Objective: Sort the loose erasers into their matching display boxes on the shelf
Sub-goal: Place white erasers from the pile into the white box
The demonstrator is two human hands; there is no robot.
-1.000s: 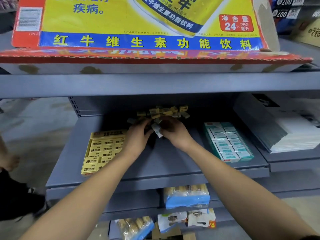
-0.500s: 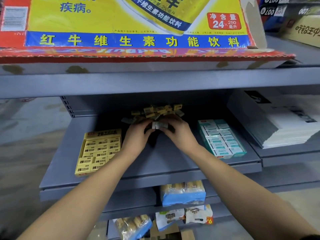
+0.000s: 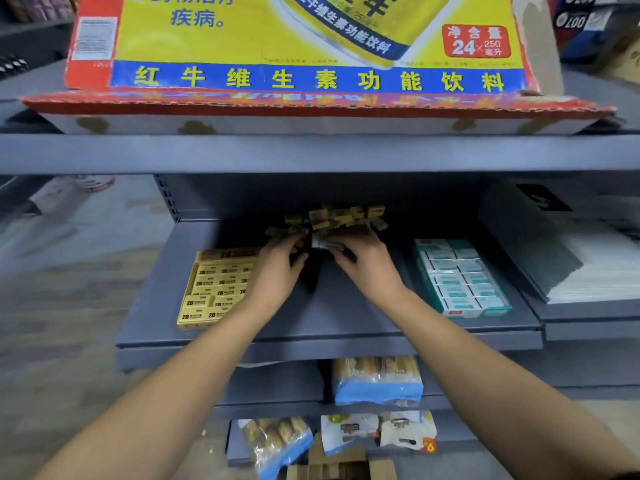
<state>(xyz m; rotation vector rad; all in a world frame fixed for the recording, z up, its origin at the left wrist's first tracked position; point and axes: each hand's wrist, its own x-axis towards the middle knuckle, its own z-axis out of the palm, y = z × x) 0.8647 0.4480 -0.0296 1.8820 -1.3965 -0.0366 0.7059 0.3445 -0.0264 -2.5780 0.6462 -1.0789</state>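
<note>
Moved together since a second ago, both hands, from a looser spread with a white eraser tilted low between them to a tight meeting just under the pile; eraser lifted and turned more level. Now, at centre frame, left hand (image 3: 277, 268) and right hand (image 3: 363, 265) reaching deep onto the grey shelf (image 3: 329, 320), fingertips nearly touching. Pinched between right thumb and fingers, a small white eraser (image 3: 320, 242) with a greenish wrapper, held just above the shelf surface; left fingers curled and close against its left end, though whether actually gripping it or only touching cannot be told. Directly behind the hands, toward the back of the shelf, a heap of loose erasers (image 3: 336, 216) in yellow sleeves, jumbled at all angles, some partly hidden by the knuckles. At centre left, a yellow display box (image 3: 214, 289) of 2B erasers lying flat, rows filled, its right edge covered by the left wrist. At centre right, a teal and white display box (image 3: 460, 278) of erasers, also flat, well apart from the right hand. Across the top of the frame, a red and yellow drink carton (image 3: 311, 46) resting on the upper shelf. At far right, a stack of white paper (image 3: 588, 268). In the lower part of the frame, bagged snacks (image 3: 377, 379) on the shelves beneath.
</note>
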